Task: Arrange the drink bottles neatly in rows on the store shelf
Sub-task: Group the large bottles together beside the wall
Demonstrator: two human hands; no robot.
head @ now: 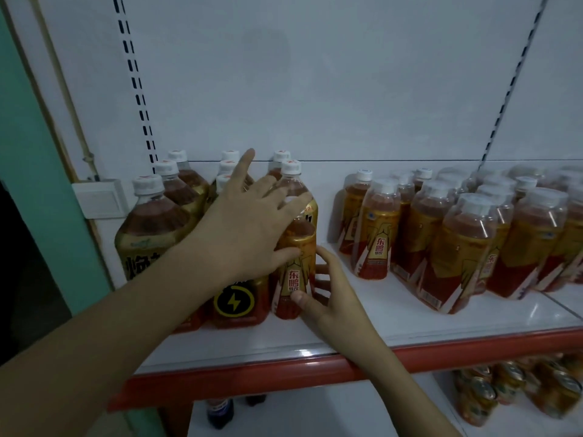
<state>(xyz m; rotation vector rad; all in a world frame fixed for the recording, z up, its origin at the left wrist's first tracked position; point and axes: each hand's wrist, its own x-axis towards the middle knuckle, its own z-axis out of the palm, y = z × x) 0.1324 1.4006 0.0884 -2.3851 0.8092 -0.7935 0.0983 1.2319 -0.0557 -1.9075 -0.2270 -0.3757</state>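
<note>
The white store shelf (362,323) with a red front edge carries two groups of drink bottles. On its left stand large amber bottles (151,222) with white caps, in three rows running front to back. On its right stands a block of small gold-and-red bottles (457,247) with clear overcaps, well apart from the left group.

One small gold-and-red bottle (295,269) stands upright at the front of the shelf, touching the right side of the large bottles. The right hand (328,294) grips its lower body: thumb on the label front, fingers curled round its right side. The left hand (249,222) reaches over the large bottles with fingers spread and nearly straight; the thumb touches the small bottle's left shoulder and the fingertips lie against a large bottle's neck behind it. It closes round nothing.

On the lower shelf, cans (517,392) stand at right and dark bottles (220,411) at left.
</note>
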